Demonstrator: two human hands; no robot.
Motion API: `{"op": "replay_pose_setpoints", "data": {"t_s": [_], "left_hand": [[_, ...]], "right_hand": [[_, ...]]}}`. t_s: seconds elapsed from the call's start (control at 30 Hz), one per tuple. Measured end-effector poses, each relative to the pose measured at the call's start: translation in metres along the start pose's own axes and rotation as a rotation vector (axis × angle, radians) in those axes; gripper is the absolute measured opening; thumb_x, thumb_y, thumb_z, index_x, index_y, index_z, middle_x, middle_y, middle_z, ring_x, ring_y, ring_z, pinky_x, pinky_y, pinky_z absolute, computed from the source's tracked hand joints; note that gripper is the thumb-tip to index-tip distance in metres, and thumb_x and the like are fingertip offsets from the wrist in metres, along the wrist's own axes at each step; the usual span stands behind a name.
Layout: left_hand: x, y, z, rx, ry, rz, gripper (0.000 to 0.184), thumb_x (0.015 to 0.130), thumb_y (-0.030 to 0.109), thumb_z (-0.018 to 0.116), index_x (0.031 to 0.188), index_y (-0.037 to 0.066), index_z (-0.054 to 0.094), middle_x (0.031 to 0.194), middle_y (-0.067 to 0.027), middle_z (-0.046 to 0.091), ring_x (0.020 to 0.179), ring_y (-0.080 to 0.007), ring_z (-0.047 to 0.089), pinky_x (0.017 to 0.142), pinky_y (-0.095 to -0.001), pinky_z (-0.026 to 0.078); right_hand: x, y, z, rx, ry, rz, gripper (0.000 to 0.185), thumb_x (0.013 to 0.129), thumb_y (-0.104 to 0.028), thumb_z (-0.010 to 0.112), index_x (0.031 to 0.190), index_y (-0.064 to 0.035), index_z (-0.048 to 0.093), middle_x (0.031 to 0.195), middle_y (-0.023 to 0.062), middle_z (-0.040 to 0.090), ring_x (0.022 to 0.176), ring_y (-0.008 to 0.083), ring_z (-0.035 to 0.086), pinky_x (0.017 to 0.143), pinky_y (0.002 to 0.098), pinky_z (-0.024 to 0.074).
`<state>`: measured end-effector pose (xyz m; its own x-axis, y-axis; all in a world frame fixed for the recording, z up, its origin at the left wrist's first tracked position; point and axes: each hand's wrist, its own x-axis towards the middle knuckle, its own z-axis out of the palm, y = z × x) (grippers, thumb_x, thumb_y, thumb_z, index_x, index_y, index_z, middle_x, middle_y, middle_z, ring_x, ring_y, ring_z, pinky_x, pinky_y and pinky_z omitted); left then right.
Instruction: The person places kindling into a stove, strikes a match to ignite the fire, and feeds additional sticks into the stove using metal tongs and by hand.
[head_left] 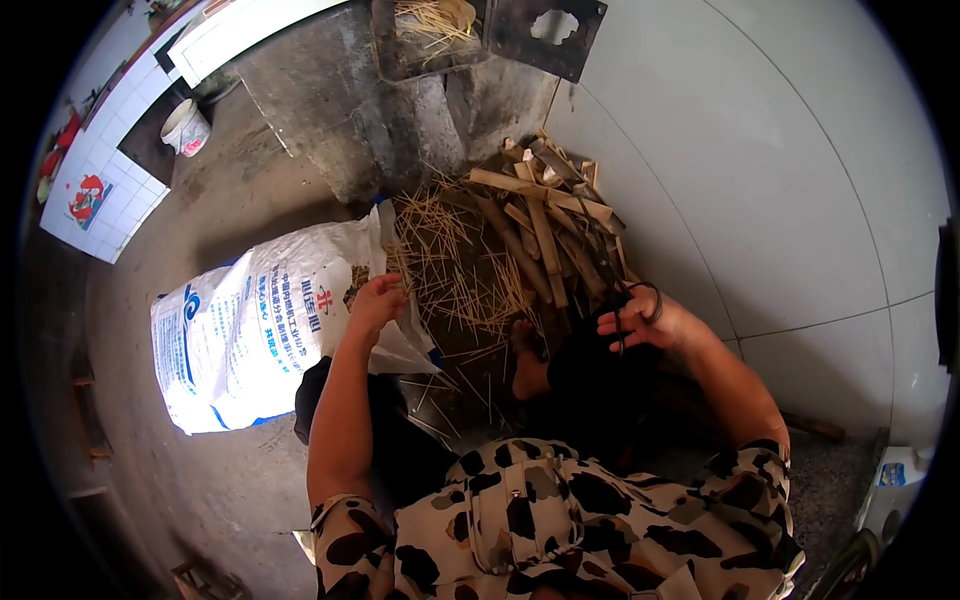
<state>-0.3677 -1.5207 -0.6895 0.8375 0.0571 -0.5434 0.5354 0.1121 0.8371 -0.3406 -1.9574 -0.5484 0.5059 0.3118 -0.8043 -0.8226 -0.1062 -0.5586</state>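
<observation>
My left hand (377, 302) is at the mouth of a white woven sack (250, 320) with blue and red print, which lies on its side. Its fingers are loosely bent and I see nothing held in them. My right hand (640, 322) has its fingers through the looped handles of dark metal fire tongs (606, 262). The tongs reach up toward the split firewood (540, 215), stacked against the wall. Thin sticks (450, 255) lie scattered between the sack and the firewood.
Above the sticks is a sooty stove (330, 110) with an opening holding more thin sticks (435, 25). Its metal door (570, 50) hangs open. Tiled wall (780, 180) borders the right side. A white bucket (186, 128) stands at upper left. My bare foot (528, 370) is beside the sticks.
</observation>
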Motion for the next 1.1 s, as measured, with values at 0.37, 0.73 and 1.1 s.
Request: {"op": "replay_pose_setpoints", "data": {"t_s": [0.37,0.73,1.1], "left_hand": [[0.0,0.001,0.0,0.012,0.005,0.007,0.041,0.081,0.011,0.059,0.121,0.006,0.049,0.096,-0.0038,0.057,0.081,-0.0132,0.057,0.069,-0.0267,0.049],[0.0,-0.004,0.004,0.006,0.026,0.016,0.043,0.075,0.004,0.06,0.117,0.002,0.052,0.086,-0.0041,0.056,0.074,-0.013,0.056,0.06,-0.0232,0.046],[-0.012,-0.008,0.007,0.147,0.024,-0.042,0.043,0.08,0.012,0.058,0.122,0.006,0.05,0.098,-0.0051,0.058,0.086,-0.0152,0.059,0.075,-0.0297,0.048]], "right_hand": [[-0.067,0.003,0.017,-0.029,0.034,-0.216,0.066,0.069,-0.01,0.06,0.129,0.0009,0.038,0.081,0.0113,0.057,0.064,0.0166,0.056,0.055,0.0336,0.053],[-0.107,0.065,0.039,0.076,-0.125,-0.259,0.074,0.075,-0.006,0.052,0.142,-0.0017,0.021,0.073,0.0112,0.057,0.056,0.0162,0.054,0.044,0.0275,0.0462],[-0.158,0.082,0.024,0.01,-0.113,-0.415,0.075,0.07,0.0,0.051,0.141,-0.0055,0.027,0.066,0.0145,0.059,0.047,0.019,0.055,0.042,0.0292,0.0452]]}}
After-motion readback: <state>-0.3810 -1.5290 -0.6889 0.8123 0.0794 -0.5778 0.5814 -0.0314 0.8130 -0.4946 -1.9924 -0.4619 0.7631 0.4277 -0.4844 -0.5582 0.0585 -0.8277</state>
